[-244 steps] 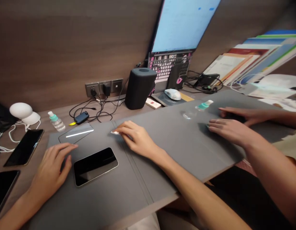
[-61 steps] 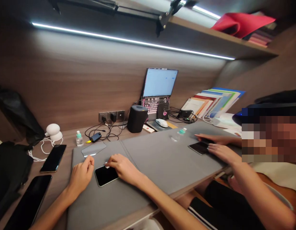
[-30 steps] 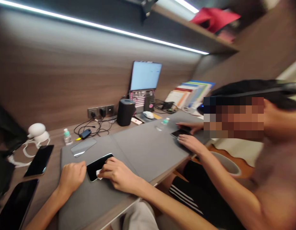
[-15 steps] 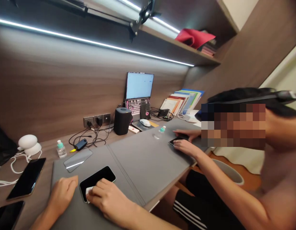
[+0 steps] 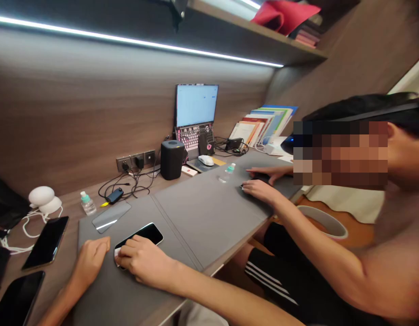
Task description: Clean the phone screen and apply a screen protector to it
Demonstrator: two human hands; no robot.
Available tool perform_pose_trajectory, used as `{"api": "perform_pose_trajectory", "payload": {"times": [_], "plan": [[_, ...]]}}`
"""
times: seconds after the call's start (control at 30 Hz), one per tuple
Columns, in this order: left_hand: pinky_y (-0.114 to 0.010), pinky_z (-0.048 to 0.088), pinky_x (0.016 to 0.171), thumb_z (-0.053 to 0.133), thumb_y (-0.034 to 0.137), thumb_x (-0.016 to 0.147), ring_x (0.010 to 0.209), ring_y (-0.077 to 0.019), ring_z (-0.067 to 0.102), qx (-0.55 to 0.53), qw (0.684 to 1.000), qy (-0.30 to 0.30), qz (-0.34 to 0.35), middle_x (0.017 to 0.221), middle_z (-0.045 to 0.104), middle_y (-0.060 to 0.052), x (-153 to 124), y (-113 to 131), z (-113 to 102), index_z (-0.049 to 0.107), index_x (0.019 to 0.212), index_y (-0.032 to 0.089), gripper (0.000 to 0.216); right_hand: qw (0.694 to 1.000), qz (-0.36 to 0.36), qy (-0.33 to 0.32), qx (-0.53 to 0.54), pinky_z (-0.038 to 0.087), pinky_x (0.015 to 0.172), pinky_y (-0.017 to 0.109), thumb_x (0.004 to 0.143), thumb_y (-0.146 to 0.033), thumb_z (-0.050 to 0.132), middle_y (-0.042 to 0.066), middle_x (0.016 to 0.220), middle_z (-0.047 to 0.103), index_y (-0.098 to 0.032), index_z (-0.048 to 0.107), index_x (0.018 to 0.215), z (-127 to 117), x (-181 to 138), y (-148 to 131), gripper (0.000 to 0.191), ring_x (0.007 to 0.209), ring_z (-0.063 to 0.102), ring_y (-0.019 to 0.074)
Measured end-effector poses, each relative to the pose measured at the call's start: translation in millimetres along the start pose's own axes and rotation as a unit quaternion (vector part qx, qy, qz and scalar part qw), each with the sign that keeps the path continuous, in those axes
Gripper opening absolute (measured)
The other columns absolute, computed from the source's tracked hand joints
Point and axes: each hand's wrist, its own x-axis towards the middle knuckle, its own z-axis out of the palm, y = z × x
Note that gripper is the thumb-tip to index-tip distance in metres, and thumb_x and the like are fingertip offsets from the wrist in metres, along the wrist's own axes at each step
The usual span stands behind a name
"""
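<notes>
My right hand point(image 5: 146, 262) pinches a small white wipe point(image 5: 117, 252) against the near left end of a black-screened phone point(image 5: 151, 233) on the grey desk mat point(image 5: 196, 208). The hand covers part of that phone. To its left, my left hand point(image 5: 90, 262) rests on the mat with its fingers curled closed; whatever may be inside is hidden. Behind both hands lies a clear, shiny screen protector point(image 5: 111, 217). A small spray bottle point(image 5: 88, 203) with a green and white top stands beyond it.
Two dark phones point(image 5: 46, 242) point(image 5: 18, 299) lie at the left, near a white round device point(image 5: 45, 199). Cables, a black speaker point(image 5: 172, 159) and a laptop point(image 5: 197, 106) line the wall. At the right, another person's hands point(image 5: 260, 188) work over a phone; a second bottle point(image 5: 227, 173) stands nearby.
The view has tilted down slightly, so the shelf sits higher. My right hand has shifted a little toward the phone's left edge with the wipe. My left hand stays curled on the mat.
</notes>
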Motion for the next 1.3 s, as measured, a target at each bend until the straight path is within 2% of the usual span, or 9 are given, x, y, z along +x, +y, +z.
{"api": "perform_pose_trajectory", "payload": {"times": [0.17,0.43,0.6,0.8,0.9,0.97,1.07,1.13,1.3], "plan": [[-0.032,0.026,0.06,0.029,0.041,0.089,0.055,-0.0157,0.041,-0.003,1.0,-0.019,-0.018,0.055,0.04,0.003,-1.4,-3.1,2.7,0.033,0.061,0.025,0.033,0.999,0.02,0.02,0.03,0.041,0.078,0.038,0.105,-0.02,0.053,0.007,0.106,0.072,-0.012,0.067,0.123,-5.5,-33.1,-11.7,0.024,0.091,0.056,0.0222],[-0.031,0.024,0.06,0.03,0.042,0.088,0.055,-0.0158,0.041,-0.001,1.0,-0.026,-0.015,0.056,0.037,0.003,-1.0,0.3,0.4,0.032,0.06,0.025,0.033,0.978,0.187,0.074,0.062,0.044,0.087,0.032,0.09,0.002,0.052,0.003,0.115,0.075,-0.021,0.074,0.117,-18.5,-30.1,35.1,0.042,0.096,0.061,0.0196],[-0.031,0.026,0.06,0.029,0.04,0.088,0.055,-0.0161,0.041,-0.001,0.999,-0.034,-0.016,0.056,0.037,0.003,-0.1,-0.1,-0.7,0.032,0.061,0.025,0.031,0.984,0.176,0.015,0.016,0.044,0.081,0.035,0.09,-0.005,0.059,0.01,0.102,0.072,-0.014,0.076,0.102,-7.6,-12.7,18.1,0.023,0.091,0.059,0.0237],[-0.031,0.027,0.059,0.033,0.042,0.086,0.053,-0.0167,0.042,-0.005,0.999,-0.031,-0.011,0.054,0.038,0.004,3.6,-0.6,-1.8,0.035,0.061,0.026,0.03,0.994,0.107,0.035,0.002,0.044,0.077,0.037,0.086,-0.014,0.066,0.011,0.1,0.069,-0.01,0.071,0.104,3.7,-17.8,-30.0,0.02,0.092,0.058,0.0253],[-0.031,0.029,0.059,0.032,0.042,0.086,0.054,-0.0173,0.044,-0.002,1.0,-0.027,-0.008,0.055,0.041,0.003,3.1,3.3,-4.4,0.034,0.06,0.026,0.03,0.989,0.087,0.073,0.098,0.045,0.079,0.035,0.084,-0.008,0.059,0.008,0.101,0.072,-0.016,0.074,0.107,-1.3,-30.2,-28.4,0.028,0.092,0.06,0.0226],[-0.031,0.031,0.059,0.03,0.042,0.087,0.054,-0.0174,0.045,0.002,1.0,-0.024,-0.004,0.055,0.041,0.003,2.6,4.6,-5.5,0.033,0.061,0.026,0.03,0.956,0.138,0.153,0.211,0.046,0.085,0.032,0.081,-0.002,0.05,0.005,0.101,0.074,-0.021,0.076,0.104,-7.4,-40.5,-11.0,0.039,0.094,0.063,0.0199],[-0.03,0.032,0.059,0.031,0.042,0.088,0.053,-0.0174,0.047,0.008,1.0,-0.018,-0.002,0.055,0.042,0.003,3.4,2.3,-4.3,0.036,0.062,0.026,0.031,0.822,0.306,0.323,0.356,0.046,0.086,0.031,0.084,-0.01,0.048,0.004,0.092,0.073,-0.022,0.076,0.089,-15.7,-56.5,27.5,0.031,0.09,0.064,0.0199],[-0.03,0.033,0.06,0.034,0.043,0.088,0.054,-0.0175,0.047,0.004,1.0,-0.011,-0.019,0.056,0.043,0.004,5.0,-0.2,-2.0,0.04,0.064,0.025,0.03,0.755,0.372,0.379,0.384,0.046,0.078,0.03,0.085,-0.018,0.048,0.003,0.085,0.07,-0.021,0.075,0.085,-17.1,-66.1,50.3,0.026,0.083,0.061,0.0197],[-0.027,0.032,0.056,0.039,0.05,0.086,0.052,-0.0156,0.039,-0.133,0.986,-0.022,-0.102,0.054,0.039,0.007,11.4,-1.0,-1.3,0.046,0.074,0.025,0.029,0.703,0.427,0.392,0.413,0.041,0.067,0.028,0.081,-0.028,0.051,0.002,0.077,0.067,-0.018,0.076,0.083,-5.5,-78.8,69.6,0.027,0.07,0.055,0.0181]]}}
